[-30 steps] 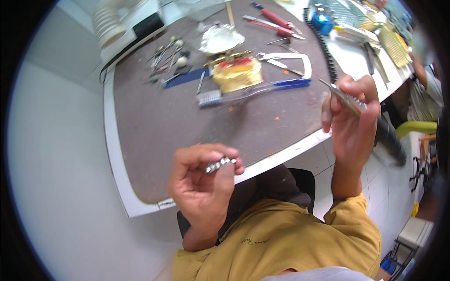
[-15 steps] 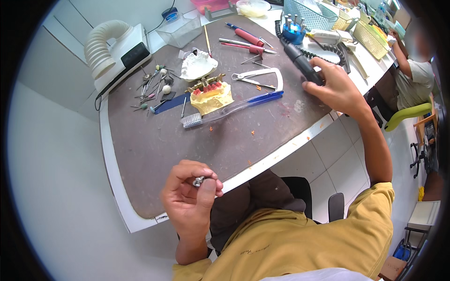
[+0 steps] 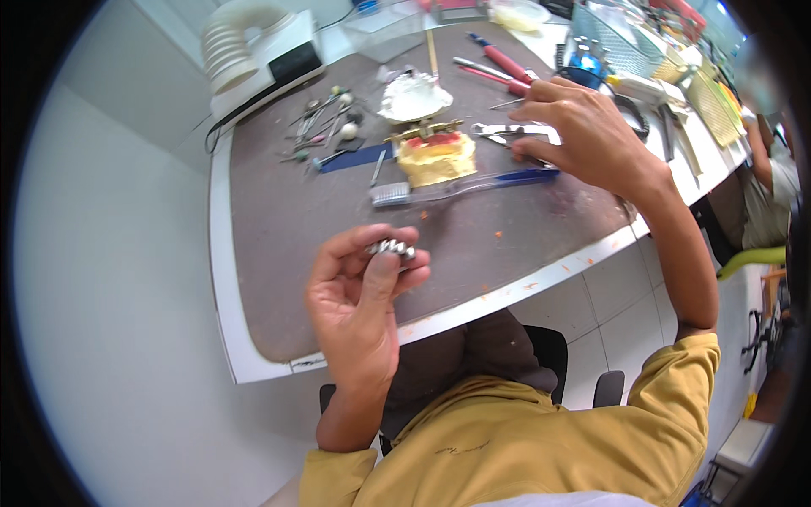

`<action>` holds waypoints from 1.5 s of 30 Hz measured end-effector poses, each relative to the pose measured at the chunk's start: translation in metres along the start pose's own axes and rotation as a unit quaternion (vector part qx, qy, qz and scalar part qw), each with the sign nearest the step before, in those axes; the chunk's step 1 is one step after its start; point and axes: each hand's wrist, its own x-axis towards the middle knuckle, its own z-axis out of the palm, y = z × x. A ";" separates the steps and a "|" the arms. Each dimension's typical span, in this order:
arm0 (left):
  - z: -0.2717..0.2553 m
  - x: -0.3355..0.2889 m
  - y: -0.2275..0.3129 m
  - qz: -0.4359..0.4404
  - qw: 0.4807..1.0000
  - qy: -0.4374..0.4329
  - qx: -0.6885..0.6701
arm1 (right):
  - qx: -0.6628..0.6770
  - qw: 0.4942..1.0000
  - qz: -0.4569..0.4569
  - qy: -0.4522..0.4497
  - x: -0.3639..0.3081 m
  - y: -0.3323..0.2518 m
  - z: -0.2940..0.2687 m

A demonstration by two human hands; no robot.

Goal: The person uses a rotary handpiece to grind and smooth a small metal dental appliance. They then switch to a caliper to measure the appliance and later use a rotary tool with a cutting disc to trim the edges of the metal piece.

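Note:
My left hand (image 3: 355, 296), palm up near the front of the table, pinches a shiny metal dental bridge (image 3: 394, 248) of several joined crowns between thumb and fingers. My right hand (image 3: 596, 144) is held over the far right of the work mat with fingers apart and nothing visible in them. Just beneath its fingertips lies a metal caliper (image 3: 534, 130), partly hidden. Left of it sit a yellow dental cast (image 3: 435, 164) with red parts along its ridge and a white plaster cast (image 3: 414, 97), with a brass hinge (image 3: 427, 132) between them. A clear and blue toothbrush (image 3: 460, 186) lies in front.
Several rotary burs (image 3: 329, 118) lie scattered on the brown mat (image 3: 296, 279). A suction unit with a white hose (image 3: 226, 51) stands far left. Red-handled tools (image 3: 505, 61) and a blue bur holder (image 3: 585, 71) are at the back. Another person (image 3: 764, 160) sits far right.
My right hand has let go of the black handpiece and moved left over the caliper. My left hand has risen toward the casts, turning the bridge so its row of crowns shows. The view has shifted.

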 end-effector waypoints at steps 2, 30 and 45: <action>-0.003 0.000 -0.002 -0.002 1.000 -0.001 -0.021 | 0.022 0.999 -0.009 -0.024 0.006 0.002 0.006; -0.001 -0.014 -0.009 0.146 0.988 0.011 0.050 | 0.620 0.769 0.098 -0.121 -0.019 -0.108 -0.021; -0.003 -0.013 -0.014 0.200 0.976 -0.011 0.091 | 0.536 0.837 0.052 -0.099 -0.018 -0.112 -0.012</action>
